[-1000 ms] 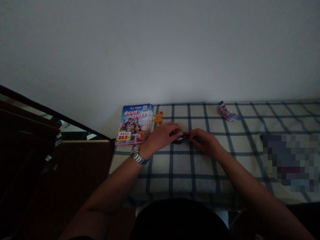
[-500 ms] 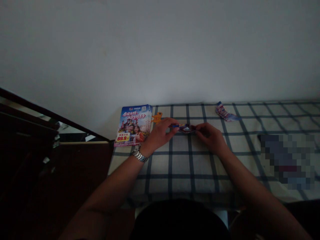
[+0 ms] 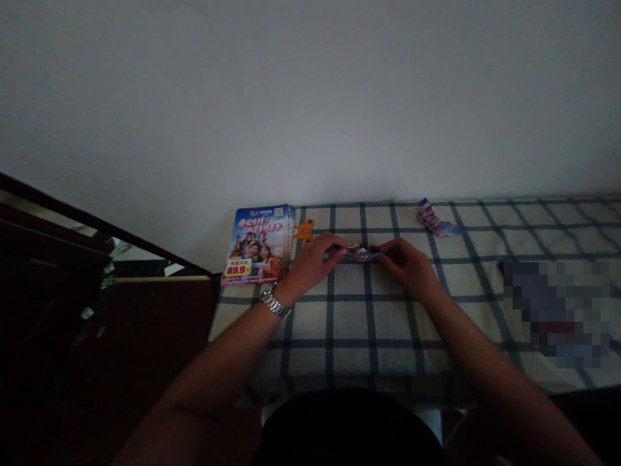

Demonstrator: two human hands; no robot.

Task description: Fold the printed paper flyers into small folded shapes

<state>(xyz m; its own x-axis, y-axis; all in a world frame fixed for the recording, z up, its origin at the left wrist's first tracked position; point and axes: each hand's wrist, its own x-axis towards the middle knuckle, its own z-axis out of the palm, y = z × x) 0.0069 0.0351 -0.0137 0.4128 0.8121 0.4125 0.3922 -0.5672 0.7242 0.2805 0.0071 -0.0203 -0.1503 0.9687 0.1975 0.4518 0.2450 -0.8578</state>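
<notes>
My left hand [image 3: 314,260] and my right hand [image 3: 406,264] pinch the two ends of a small folded piece of printed paper [image 3: 361,252], dark with blue and pink print. They hold it just above a checked cloth [image 3: 349,317] with dark blue lines. A metal watch [image 3: 274,303] is on my left wrist. Both hands have their fingers closed on the paper.
A stack of colourful flyers [image 3: 258,244] lies at the cloth's far left corner, with a small orange paper figure [image 3: 305,230] beside it. Another folded printed paper [image 3: 436,220] lies near the wall. A blurred patch sits at the right. Dark furniture [image 3: 72,291] stands on the left.
Both hands have moved a little away from me, toward the wall. The paper between them has gone from a bunched dark shape to a longer strip stretched between the fingers.
</notes>
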